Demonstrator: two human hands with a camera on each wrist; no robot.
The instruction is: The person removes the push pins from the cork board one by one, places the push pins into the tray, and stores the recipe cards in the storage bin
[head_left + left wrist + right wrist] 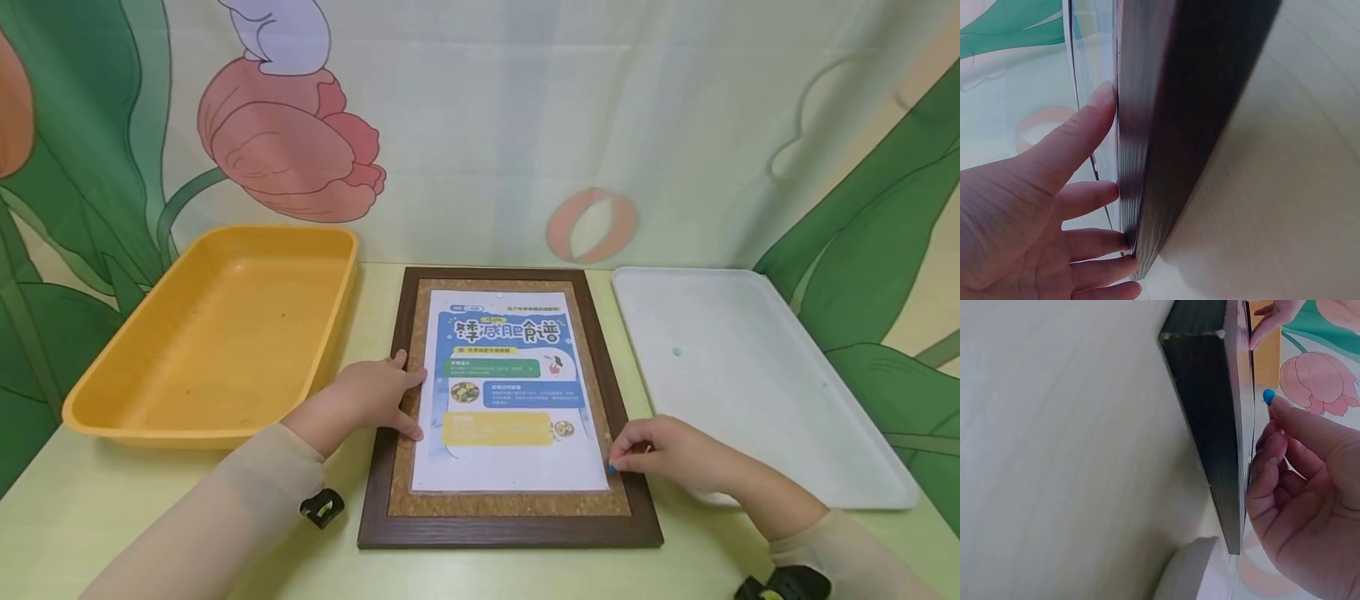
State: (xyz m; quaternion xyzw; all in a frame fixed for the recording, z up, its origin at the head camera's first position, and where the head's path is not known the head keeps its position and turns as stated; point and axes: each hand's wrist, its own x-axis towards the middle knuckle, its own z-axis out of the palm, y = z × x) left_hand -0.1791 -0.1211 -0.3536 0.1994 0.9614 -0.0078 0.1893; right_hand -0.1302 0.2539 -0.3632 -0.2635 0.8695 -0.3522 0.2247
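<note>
Blue shows at the tips of the right hand [678,454], where we see thumb and fingers pinching a small pin [1269,396]; its head pokes just past the thumb tip. We find it close to the lower right corner of a printed sheet [510,468], over the right side of the cork board [510,531], though we cannot tell whether its point touches the cork. The left hand [371,396] has its fingers spread wide across the left side of the dark frame, thumb and forefinger reaching the sheet's left edge, well apart from the pin.

We see the board lying flat on the counter [90,512], midway between its left and right edges, the top of the frame near the back edge. Toward the counter's left edge sits a yellow tray [225,333]; toward the right edge, a white tray [735,375] bears a small green spot [677,352]. A patterned curtain [465,142] hangs behind the back edge.
</note>
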